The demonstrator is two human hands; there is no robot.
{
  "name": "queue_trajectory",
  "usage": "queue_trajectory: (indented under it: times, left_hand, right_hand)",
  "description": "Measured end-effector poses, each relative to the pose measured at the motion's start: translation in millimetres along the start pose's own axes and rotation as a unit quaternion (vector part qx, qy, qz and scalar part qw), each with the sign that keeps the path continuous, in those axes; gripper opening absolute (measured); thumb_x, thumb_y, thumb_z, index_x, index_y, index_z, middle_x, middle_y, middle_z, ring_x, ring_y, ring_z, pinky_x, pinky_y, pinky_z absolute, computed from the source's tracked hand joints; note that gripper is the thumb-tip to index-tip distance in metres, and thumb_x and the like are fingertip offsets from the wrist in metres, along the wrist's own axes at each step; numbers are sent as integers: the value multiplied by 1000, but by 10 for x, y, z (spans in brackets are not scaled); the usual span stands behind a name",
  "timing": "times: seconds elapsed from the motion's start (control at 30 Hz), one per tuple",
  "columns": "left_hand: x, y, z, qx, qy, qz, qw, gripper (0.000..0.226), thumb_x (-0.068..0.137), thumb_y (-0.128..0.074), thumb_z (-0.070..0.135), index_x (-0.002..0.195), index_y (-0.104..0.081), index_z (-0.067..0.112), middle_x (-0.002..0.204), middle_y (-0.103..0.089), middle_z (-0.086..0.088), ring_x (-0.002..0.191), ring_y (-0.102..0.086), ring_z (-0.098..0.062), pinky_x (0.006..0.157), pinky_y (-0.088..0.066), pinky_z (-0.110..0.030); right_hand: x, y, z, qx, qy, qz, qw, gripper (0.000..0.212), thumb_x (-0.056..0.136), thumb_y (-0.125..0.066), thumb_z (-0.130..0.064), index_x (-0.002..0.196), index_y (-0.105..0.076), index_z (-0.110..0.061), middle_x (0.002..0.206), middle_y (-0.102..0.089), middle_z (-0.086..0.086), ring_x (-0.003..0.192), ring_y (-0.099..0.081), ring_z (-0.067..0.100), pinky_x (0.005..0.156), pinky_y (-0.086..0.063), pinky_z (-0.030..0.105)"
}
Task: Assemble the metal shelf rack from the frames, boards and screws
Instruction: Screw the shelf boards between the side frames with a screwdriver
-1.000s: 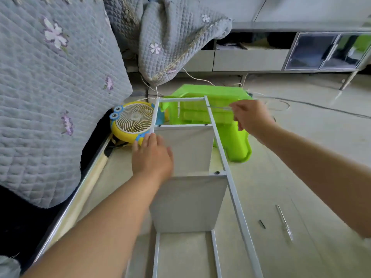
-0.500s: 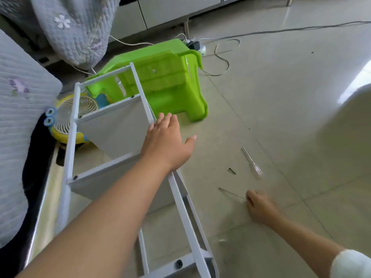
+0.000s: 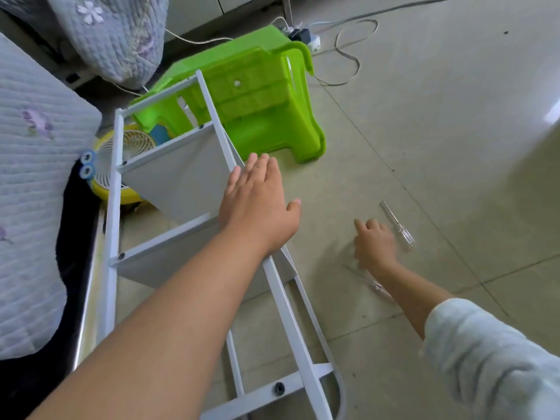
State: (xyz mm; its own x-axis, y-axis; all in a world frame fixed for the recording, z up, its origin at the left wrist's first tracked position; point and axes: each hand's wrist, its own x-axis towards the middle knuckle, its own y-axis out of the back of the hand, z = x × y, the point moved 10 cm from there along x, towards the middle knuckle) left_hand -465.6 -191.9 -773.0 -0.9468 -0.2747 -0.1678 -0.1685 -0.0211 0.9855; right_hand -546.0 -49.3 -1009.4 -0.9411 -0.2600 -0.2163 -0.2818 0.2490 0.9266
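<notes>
Rack's lying on its side on the glossy beige tile floor [image 3: 454,131] — white painted metal shelf rack [image 3: 188,180], square-tube frames with two flat grey boards bolted between them, dark screw heads showing at the joints. Left hand [image 3: 257,204] is resting flat on the upper frame rail, fingers straight and close together, thumb sticking out to the side. Right hand [image 3: 374,245] is hovering low over the tiles, a bit blurred, fingers loosely curled; can't tell if it's pinching anything. Clear-handled thin screwdriver [image 3: 400,228] is lying just beside it, and a second clear tool [image 3: 375,284] is peeking out under the wrist. Bright green plastic stool [image 3: 257,95] is sitting by the rack's far end, quilted grey blanket [image 3: 33,177] crowding the left side, loads of open floor on the right. Compared with half a second ago, the right hand is sitting further up, nearer that screwdriver.
</notes>
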Motion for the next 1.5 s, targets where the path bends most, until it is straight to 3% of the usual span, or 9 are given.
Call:
queue_trajectory:
  times: [0.3, 0.47, 0.7, 0.83, 1.03, 1.17, 1.23, 1.4, 1.5]
  left_hand:
    - [26, 11, -5, -17, -17, 15, 1000, 69, 96, -38, 38, 148, -5, 8, 157, -2, -4, 145, 4, -16, 116, 5, -31]
    - [7, 77, 65, -71, -56, 32, 995, 62, 98, -34, 34, 148, -10, 7, 157, -7, -5, 145, 0, -17, 116, 0, -32]
    - [-460, 292, 141, -166, -181, 132, 960, 60, 91, -30, 36, 143, -31, 5, 152, -27, -8, 143, -15, -18, 111, -14, -26]
    - [-782, 360, -13, -203, -229, 170, 937, 61, 82, -33, 32, 133, -46, 0, 143, -41, -14, 138, -30, -24, 109, -21, -27]
    - [-1262, 221, -487, -173, -244, 105, 948, 71, 74, -27, 52, 105, -68, 3, 108, -66, -13, 104, -60, -29, 90, -46, -37]
    - [-1558, 139, -837, -115, -205, 20, 972, 54, 78, -43, 58, 102, -69, 18, 105, -65, 2, 101, -58, -15, 87, -42, -25]
    - [-1710, 44, -911, -68, -199, 1, 978, 52, 78, -45, 63, 106, -67, 24, 106, -62, 8, 104, -54, -9, 89, -40, -22]
    - [-2011, -167, -935, 18, -202, 4, 979, 55, 78, -31, 58, 99, -67, 22, 101, -60, 7, 105, -49, -12, 90, -38, -26]
    - [-2008, -173, -1018, -34, -156, 11, 987, 34, 90, -47, 43, 97, -68, 17, 98, -59, 3, 101, -48, -13, 86, -38, -25]
  right_hand:
    - [-134, -107, 15, -20, 4, -50, 999, 16, 89, -41, -1, 99, -54, -2, 112, -53, 20, 103, -53, 34, 69, -31, 29]
    - [-269, 376, -109, 10, 28, -4, 1000, 38, 87, -42, -4, 123, -54, -6, 118, -53, 14, 106, -54, 34, 81, -44, 31]
    - [-826, 1483, -413, 148, 93, 166, 970, 22, 84, -55, 1, 99, -70, -1, 101, -67, 18, 93, -62, 33, 81, -45, 31]
    - [-1364, 2028, -558, 179, 113, 230, 950, 19, 82, -60, 3, 96, -72, -1, 95, -70, 17, 82, -63, 27, 71, -37, 4]
    - [-1852, 2558, -1253, 177, 177, 254, 934, 21, 84, -58, -1, 100, -71, 0, 95, -69, 17, 76, -58, 20, 67, -35, 2]
    - [-1978, 2807, -1960, 176, 239, 294, 909, 22, 81, -57, -3, 97, -72, -1, 91, -70, 21, 86, -64, 32, 79, -42, 27]
    - [-2002, 2836, -2150, 192, 234, 297, 906, 23, 82, -56, -5, 98, -73, -4, 92, -69, 21, 88, -62, 32, 81, -42, 29]
    - [-2040, 2673, -2220, 319, 210, 253, 889, 23, 82, -58, -7, 100, -73, -9, 73, -67, -2, 57, -51, -2, 76, -45, 21]
    - [-2115, 2494, -2219, 351, 218, 209, 886, 20, 81, -60, -7, 97, -73, -10, 63, -55, -18, 50, -50, -8, 70, -46, 18]
